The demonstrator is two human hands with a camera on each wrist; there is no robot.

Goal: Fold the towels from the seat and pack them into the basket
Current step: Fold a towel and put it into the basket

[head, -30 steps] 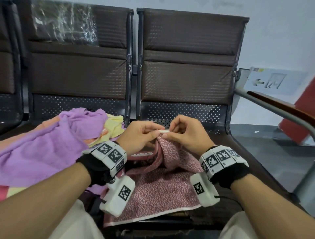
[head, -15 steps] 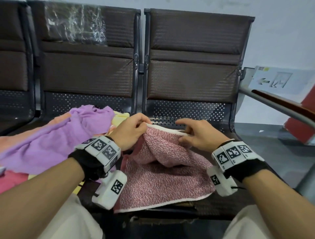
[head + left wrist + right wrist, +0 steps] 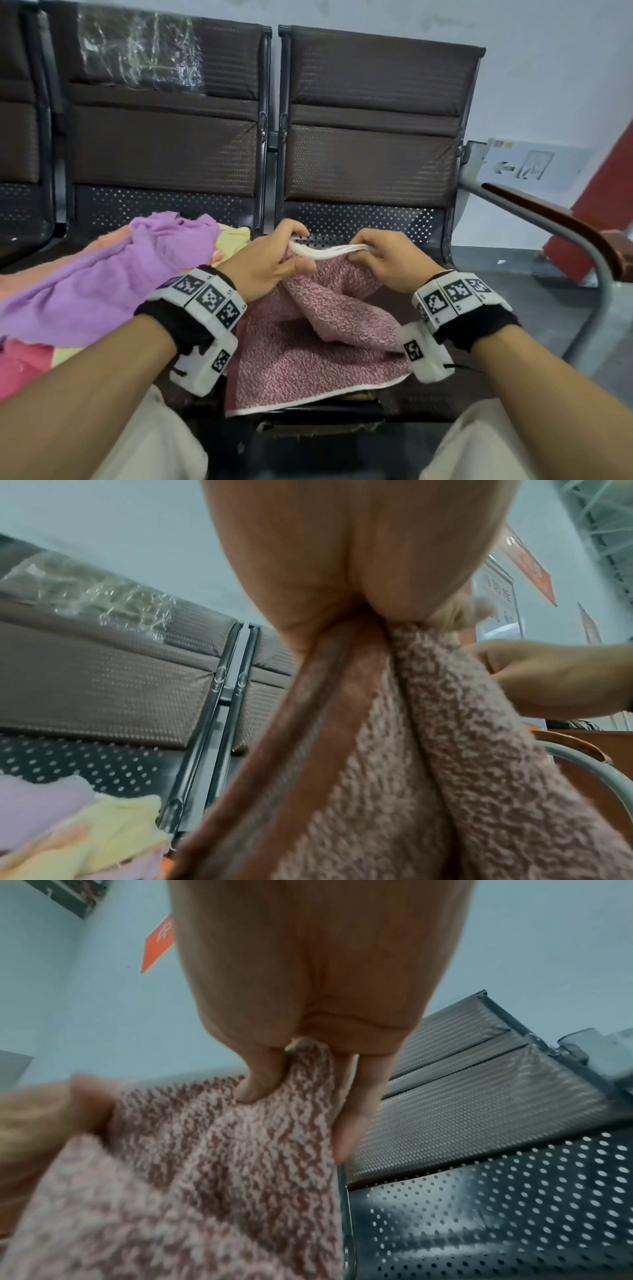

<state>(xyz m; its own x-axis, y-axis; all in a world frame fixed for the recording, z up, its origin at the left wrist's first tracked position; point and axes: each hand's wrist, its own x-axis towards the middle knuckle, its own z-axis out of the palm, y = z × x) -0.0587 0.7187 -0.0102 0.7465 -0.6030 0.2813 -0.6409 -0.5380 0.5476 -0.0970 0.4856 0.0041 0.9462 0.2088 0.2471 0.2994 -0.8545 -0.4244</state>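
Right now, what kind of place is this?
Probably a public waiting area: a row of linked brown padded seats with perforated metal, a shared armrest, and an arrow exit-type sign low on the wall.

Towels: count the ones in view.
5: speckled pink towel held by both hands; purple, yellow, orange and pink piled on the left seat. More may be hidden.

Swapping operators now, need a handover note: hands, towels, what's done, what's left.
Left hand: pinches the white hem of the pink speckled towel.
Right hand: pinches the same hem; both grips hold its top edge up, its lower part lies on the seat.
Purple towel lies on the unfolded pile, on the seat to the left.
Done: no folded towel in view.
Left: fold this one, then the pile; the basket is not in view.
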